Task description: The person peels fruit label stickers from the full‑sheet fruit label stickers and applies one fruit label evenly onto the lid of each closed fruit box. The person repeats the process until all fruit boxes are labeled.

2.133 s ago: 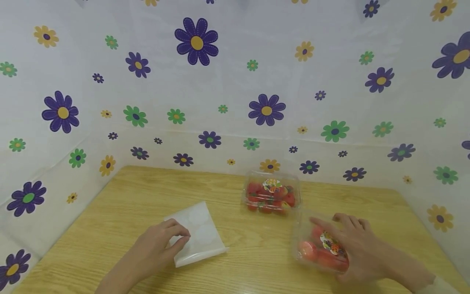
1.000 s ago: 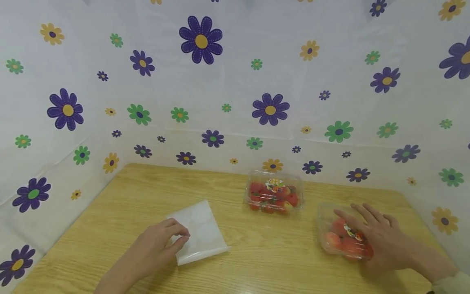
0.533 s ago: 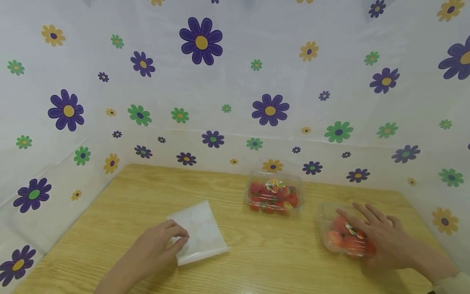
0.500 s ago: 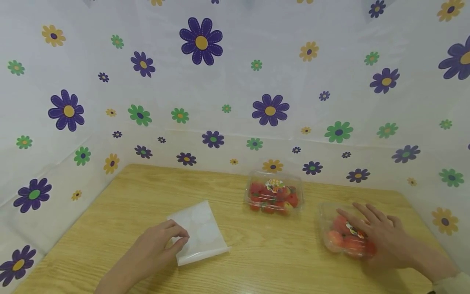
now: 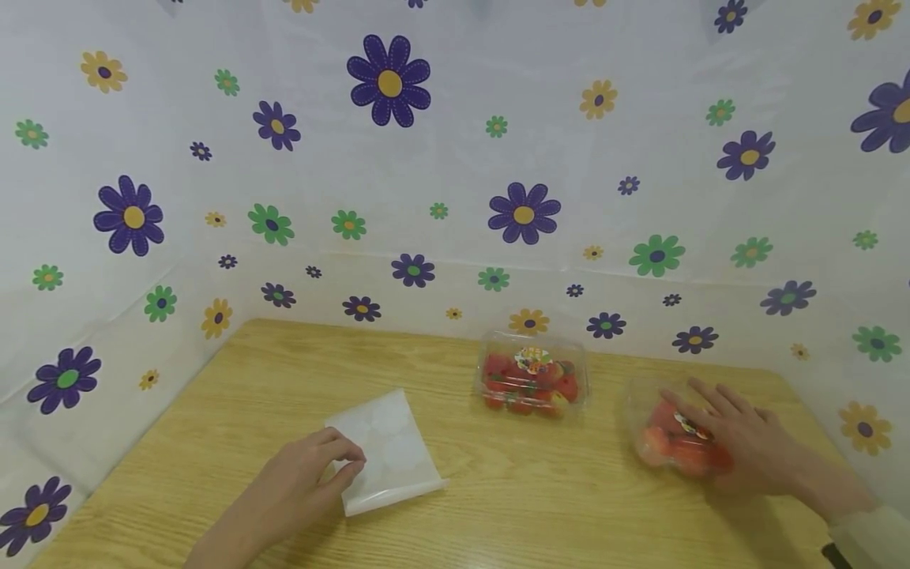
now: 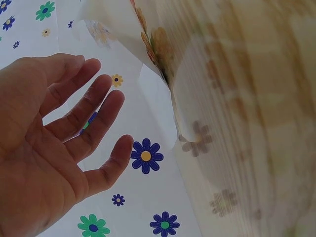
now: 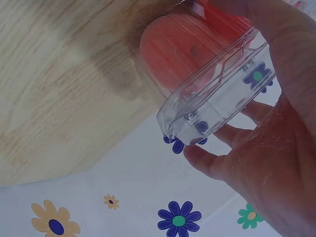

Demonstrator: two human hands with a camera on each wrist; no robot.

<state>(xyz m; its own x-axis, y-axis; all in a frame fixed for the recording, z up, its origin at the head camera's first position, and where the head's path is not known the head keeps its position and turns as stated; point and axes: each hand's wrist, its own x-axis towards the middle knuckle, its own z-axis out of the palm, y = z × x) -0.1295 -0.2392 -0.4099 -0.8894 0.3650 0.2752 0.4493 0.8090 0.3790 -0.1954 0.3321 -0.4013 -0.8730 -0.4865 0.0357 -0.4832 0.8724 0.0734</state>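
My right hand [image 5: 746,446] grips a clear plastic clamshell box of peach-like fruit [image 5: 668,446] at the table's right side. In the right wrist view, the thumb lies along one side of the box [image 7: 192,89] and the fingertips reach its rim from the other. A colourful round sticker on its lid is partly covered by the hand. My left hand [image 5: 306,474] hovers at the left edge of a white sheet with round pale stickers [image 5: 394,454]. Its fingers are loosely bent, and the left wrist view shows the palm [image 6: 44,163] holding nothing.
A second clear box with strawberries [image 5: 529,387] and a similar lid sticker stands at the back, left of the held one. The wooden table [image 5: 498,498] meets a white flower-print sheet [image 5: 441,158] hanging behind and along both sides.
My right hand has carried the peach box rightward from near the strawberry box, and lately a little farther back. The left hand and the sticker sheet have hardly moved.
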